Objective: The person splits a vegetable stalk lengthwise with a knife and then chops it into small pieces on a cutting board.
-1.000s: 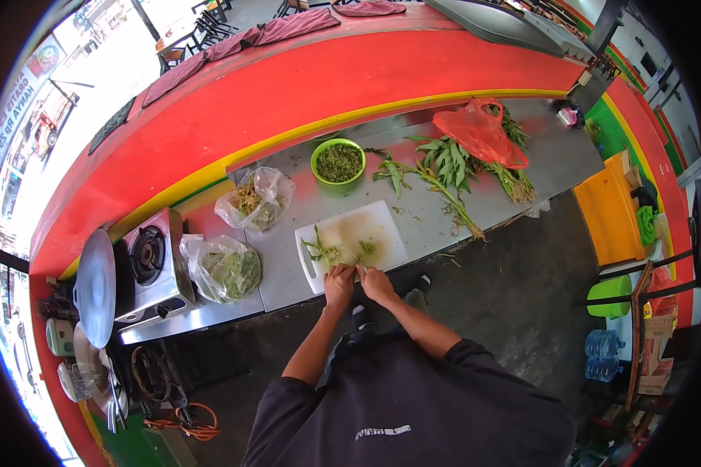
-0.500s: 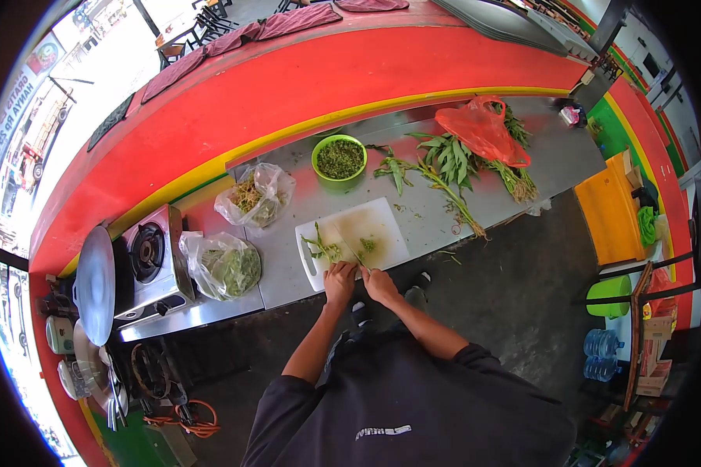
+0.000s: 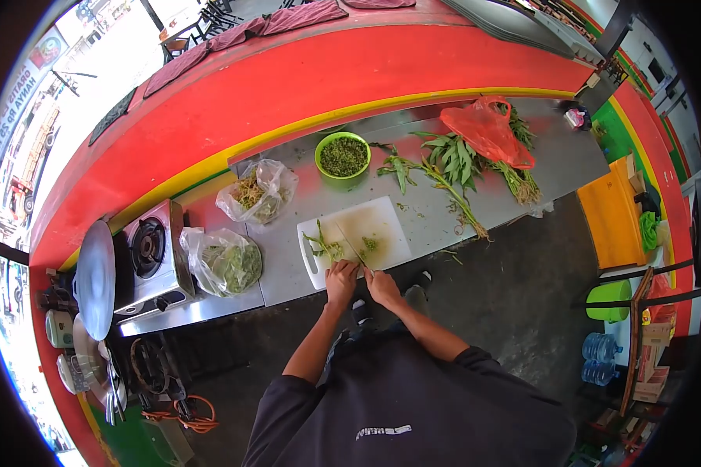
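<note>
A white cutting board [image 3: 389, 223] lies near the counter's front edge. My right hand [image 3: 382, 287] is closed on a knife [image 3: 346, 237], its thin blade slanting away to the left across the board. Beside it, my left hand [image 3: 341, 282] has its fingers bent together over green stalks [image 3: 329, 248], which lie on the board left of the blade. A small heap of chopped greens [image 3: 370, 244] sits to the blade's right. The knife handle is mostly hidden in my fist. Behind the board stands a green bowl [image 3: 342, 182] filled with finely chopped greens.
Two clear plastic bags of vegetables [image 3: 232, 268] [image 3: 269, 187] sit left of the board, beside a gas stove [image 3: 158, 253]. To the right lie leafy stalks [image 3: 456, 159] partly under a red plastic bag [image 3: 487, 132]. A red wall [image 3: 327, 70] bounds the counter's back.
The whole view has shifted very slightly. Both hands stay at the board's near edge, and the knife keeps nearly the same slant.
</note>
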Motion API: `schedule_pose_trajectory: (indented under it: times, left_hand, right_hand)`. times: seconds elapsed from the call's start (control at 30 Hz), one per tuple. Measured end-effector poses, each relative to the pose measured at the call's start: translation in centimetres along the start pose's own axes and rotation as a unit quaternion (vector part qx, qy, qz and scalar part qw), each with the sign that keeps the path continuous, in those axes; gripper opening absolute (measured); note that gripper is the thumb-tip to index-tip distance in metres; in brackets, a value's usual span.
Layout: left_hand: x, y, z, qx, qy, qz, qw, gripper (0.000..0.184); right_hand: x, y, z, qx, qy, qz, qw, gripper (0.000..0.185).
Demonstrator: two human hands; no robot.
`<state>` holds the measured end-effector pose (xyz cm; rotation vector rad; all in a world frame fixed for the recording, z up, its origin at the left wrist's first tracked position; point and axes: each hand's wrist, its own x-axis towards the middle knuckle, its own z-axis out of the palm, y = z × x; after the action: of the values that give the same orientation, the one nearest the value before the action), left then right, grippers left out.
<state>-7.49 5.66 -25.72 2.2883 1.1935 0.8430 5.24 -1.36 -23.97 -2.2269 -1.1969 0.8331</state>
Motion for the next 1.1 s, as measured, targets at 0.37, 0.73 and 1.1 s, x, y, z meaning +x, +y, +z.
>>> schedule_pose_trajectory:
  times: [0.37, 0.73, 1.1]
  left_hand:
    - [0.2, 0.3, -0.3, -0.011, -0.002, -0.01, 1.0, 0.009]
    - [-0.1, 0.2, 0.0, -0.008, 0.006, -0.004, 1.0, 0.012]
    - [-0.2, -0.3, 0.5, -0.016, 0.0, 0.0, 1.0, 0.013]
  right_hand:
    - [0.6, 0.0, 0.2, -0.002, -0.012, 0.007, 1.0, 0.067]
    - [0.2, -0.5, -0.4, -0.004, -0.026, 0.019, 0.999, 0.067]
    - [0.4, -1.0, -0.6, -0.003, -0.019, 0.022, 1.0, 0.066]
